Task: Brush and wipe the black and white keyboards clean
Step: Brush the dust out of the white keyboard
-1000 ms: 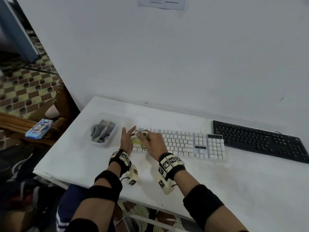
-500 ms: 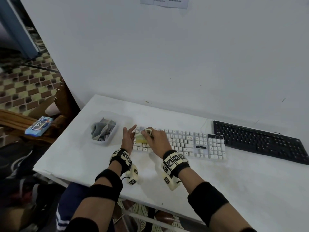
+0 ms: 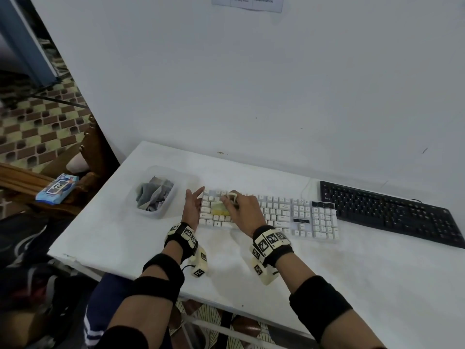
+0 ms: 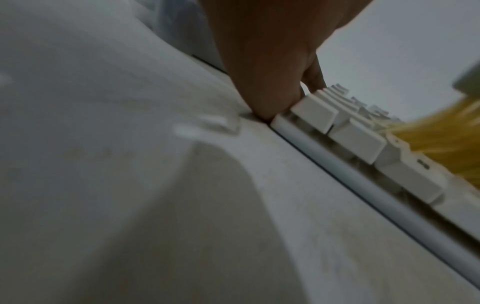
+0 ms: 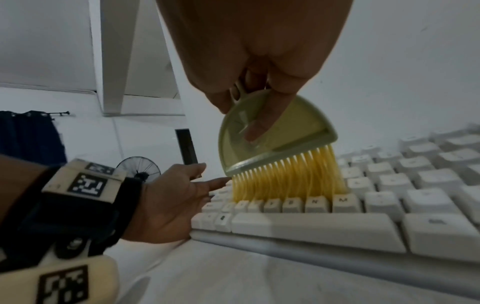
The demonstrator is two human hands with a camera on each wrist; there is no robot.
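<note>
The white keyboard (image 3: pixel 289 212) lies in the middle of the white table, the black keyboard (image 3: pixel 392 210) to its right by the wall. My right hand (image 3: pixel 241 210) grips a small green brush (image 5: pixel 272 133) by its handle; the yellow bristles (image 5: pixel 288 176) rest on the keys of the white keyboard's (image 5: pixel 337 209) left part. My left hand (image 3: pixel 192 206) lies open against the keyboard's left end, fingers straight. In the left wrist view a finger (image 4: pixel 265 98) touches the white keyboard's (image 4: pixel 363 148) corner, with the bristles (image 4: pixel 441 144) at the right.
A clear plastic tub (image 3: pixel 156 195) with grey cloths stands left of the white keyboard. The wall (image 3: pixel 251 96) runs close behind both keyboards. A blue packet (image 3: pixel 56 188) lies on wooden furniture off the table's left edge. Bare table (image 3: pixel 327 273) spreads in front.
My right hand with the brush has moved slightly away from me and rightward over the left keys. The left hand stays at the keyboard's left end.
</note>
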